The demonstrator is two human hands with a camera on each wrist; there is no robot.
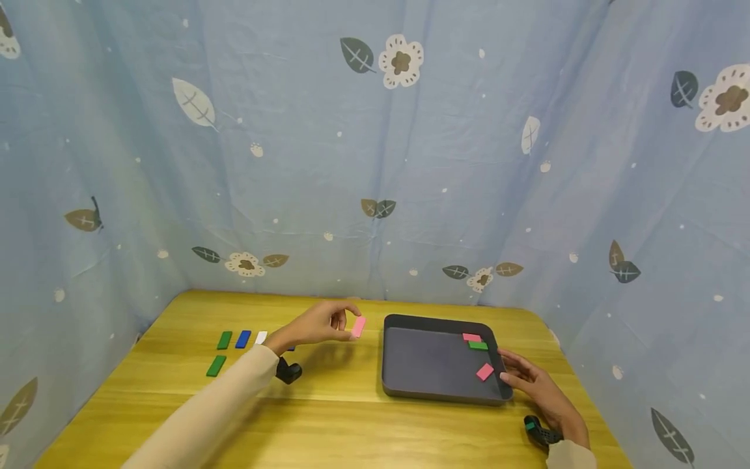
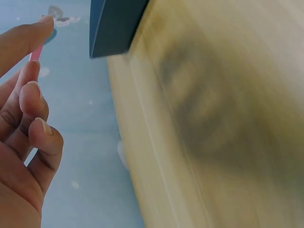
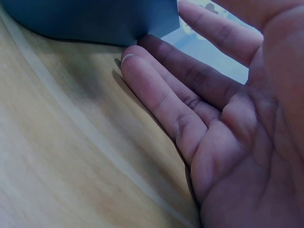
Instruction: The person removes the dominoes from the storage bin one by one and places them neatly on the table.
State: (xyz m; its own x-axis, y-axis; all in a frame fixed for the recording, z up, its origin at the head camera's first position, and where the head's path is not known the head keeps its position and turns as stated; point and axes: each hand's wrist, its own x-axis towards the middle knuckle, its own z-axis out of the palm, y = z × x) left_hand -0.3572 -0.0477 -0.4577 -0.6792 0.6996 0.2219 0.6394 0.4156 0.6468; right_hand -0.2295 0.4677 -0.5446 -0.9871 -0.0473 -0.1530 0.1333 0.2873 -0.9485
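My left hand (image 1: 319, 324) pinches a small flat pink block (image 1: 359, 326) between thumb and fingertips, above the table just left of the dark grey tray (image 1: 422, 394). The left wrist view shows only a sliver of this pink block (image 2: 36, 53) behind the fingers. At the tray's right side, my right hand (image 1: 541, 391) grips the wall, its thumb over the rim and its fingers along the outside. Inside the tray lie a pink block (image 1: 471, 337), a green block (image 1: 478, 346) touching or close beside it, and another pink block (image 1: 484, 372) nearer the front.
Left on the wooden table (image 1: 328, 430) lie two green blocks (image 1: 224, 340), a blue block (image 1: 243, 339) and a white block (image 1: 261, 337); another blue block (image 1: 291, 348) is mostly hidden by the left hand. A patterned curtain (image 1: 305, 163) surrounds the table's back and sides.
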